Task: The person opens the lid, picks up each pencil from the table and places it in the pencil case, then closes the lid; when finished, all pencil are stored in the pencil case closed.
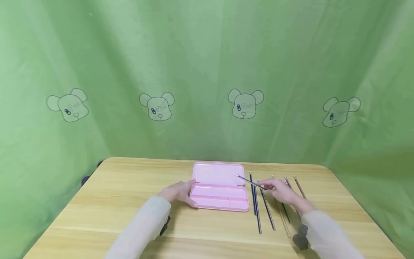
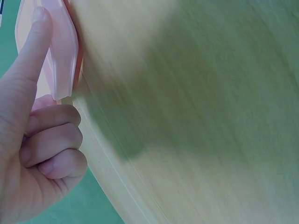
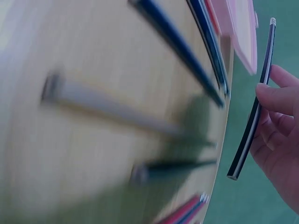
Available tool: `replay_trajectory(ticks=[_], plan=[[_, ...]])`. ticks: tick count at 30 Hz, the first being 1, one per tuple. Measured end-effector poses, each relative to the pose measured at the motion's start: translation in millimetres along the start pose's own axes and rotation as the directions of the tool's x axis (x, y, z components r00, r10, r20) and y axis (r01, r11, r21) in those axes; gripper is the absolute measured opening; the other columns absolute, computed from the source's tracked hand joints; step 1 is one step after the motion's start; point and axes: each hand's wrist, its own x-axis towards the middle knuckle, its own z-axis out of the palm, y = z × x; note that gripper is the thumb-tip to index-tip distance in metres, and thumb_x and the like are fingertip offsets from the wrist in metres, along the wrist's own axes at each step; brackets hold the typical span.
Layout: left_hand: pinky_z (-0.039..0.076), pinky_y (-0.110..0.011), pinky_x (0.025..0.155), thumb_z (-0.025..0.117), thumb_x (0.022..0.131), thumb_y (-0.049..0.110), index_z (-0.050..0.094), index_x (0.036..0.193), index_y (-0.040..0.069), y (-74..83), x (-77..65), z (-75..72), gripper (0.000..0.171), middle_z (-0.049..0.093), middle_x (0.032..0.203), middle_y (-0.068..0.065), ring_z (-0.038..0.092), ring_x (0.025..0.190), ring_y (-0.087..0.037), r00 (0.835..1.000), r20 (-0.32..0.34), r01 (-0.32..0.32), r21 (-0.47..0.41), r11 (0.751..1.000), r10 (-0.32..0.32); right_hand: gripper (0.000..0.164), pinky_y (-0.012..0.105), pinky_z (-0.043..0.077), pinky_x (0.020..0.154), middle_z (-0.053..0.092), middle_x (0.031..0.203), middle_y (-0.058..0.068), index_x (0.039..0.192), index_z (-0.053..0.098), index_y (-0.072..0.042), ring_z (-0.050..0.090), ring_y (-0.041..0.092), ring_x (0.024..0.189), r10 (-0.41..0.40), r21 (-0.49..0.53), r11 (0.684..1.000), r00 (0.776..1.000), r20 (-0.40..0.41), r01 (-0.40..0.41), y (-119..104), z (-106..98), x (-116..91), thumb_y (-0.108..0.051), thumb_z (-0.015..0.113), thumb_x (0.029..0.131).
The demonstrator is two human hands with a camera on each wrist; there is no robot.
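An open pink pencil case (image 1: 207, 191) lies on the table, its lid (image 1: 216, 174) folded back. Its tray has compartments with nothing in them. My left hand (image 1: 178, 192) grips the case's left end, thumb at the front corner and fingers toward the hinge. In the left wrist view the thumb lies along the case (image 2: 64, 51) and the other fingers curl. Between thumb and fingertips, my right hand (image 1: 280, 190) pinches a dark striped pencil (image 3: 251, 123) with a pale tip. That pencil is raised and slanted, its pale end overlapping the lid in the head view.
Several pencils lie roughly lengthwise right of the case, among them a blue one (image 1: 253, 198), a dark one (image 1: 268, 212) and a wood-toned one (image 1: 285, 223). Some lie beneath my right hand. A green curtain (image 1: 200, 72) hangs behind the wooden table (image 1: 129, 180).
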Motion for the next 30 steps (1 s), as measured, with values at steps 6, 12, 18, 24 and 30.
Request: replay_trajectory(ticks=[6,12,18,24,30], plan=[[0.035,-0.044,0.103,0.078,0.063,0.047,0.022,0.145,0.008,2.6,1.8,0.3,0.106,0.044,0.135,-0.021,0.043,0.124,-0.032,1.000,-0.002,0.008,-0.016,1.000,-0.008,0.032,0.024,0.046,0.067,0.061,0.082,0.011,0.108,0.062,0.007,0.052,0.012,0.075,-0.069,-0.007,0.998,0.997,0.045,0.069,-12,18,19,0.010,0.057,0.077],[0.036,-0.044,0.103,0.078,0.063,0.048,0.022,0.145,0.009,3.7,4.3,2.7,0.106,0.044,0.135,-0.020,0.043,0.124,-0.032,1.000,0.005,0.015,-0.008,1.000,-0.015,0.027,0.023,0.046,0.066,0.062,0.081,0.008,0.103,0.065,0.006,0.053,0.013,0.073,-0.133,-0.011,0.991,0.988,0.080,0.134,-25,34,33,0.008,0.060,0.076],[0.036,-0.044,0.103,0.079,0.063,0.047,0.023,0.145,0.008,5.4,4.5,3.6,0.106,0.044,0.135,-0.021,0.042,0.124,-0.032,1.000,0.002,0.004,-0.010,1.000,-0.004,0.027,0.027,0.049,0.073,0.063,0.086,0.008,0.100,0.067,0.004,0.057,0.020,0.080,-0.166,-0.033,0.985,0.980,0.114,0.170,-43,51,47,0.010,0.059,0.075],[0.035,-0.044,0.103,0.080,0.063,0.045,0.024,0.144,0.007,2.9,-2.3,0.4,0.106,0.044,0.135,-0.021,0.042,0.124,-0.032,0.999,-0.002,0.032,-0.009,0.999,-0.032,0.031,0.025,0.048,0.072,0.062,0.082,0.005,0.098,0.068,0.001,0.056,0.018,0.077,-0.209,-0.053,0.974,0.965,0.157,0.220,-58,69,62,0.012,0.055,0.073],[0.036,-0.046,0.103,0.080,0.063,0.044,0.024,0.144,0.005,5.7,-2.8,-1.7,0.106,0.044,0.134,-0.023,0.043,0.123,-0.034,1.000,-0.002,0.018,-0.021,1.000,-0.018,0.031,0.024,0.048,0.071,0.060,0.076,0.001,0.095,0.070,-0.001,0.055,0.016,0.074,-0.191,-0.088,0.975,0.970,0.153,0.206,-60,75,69,0.013,0.055,0.071]])
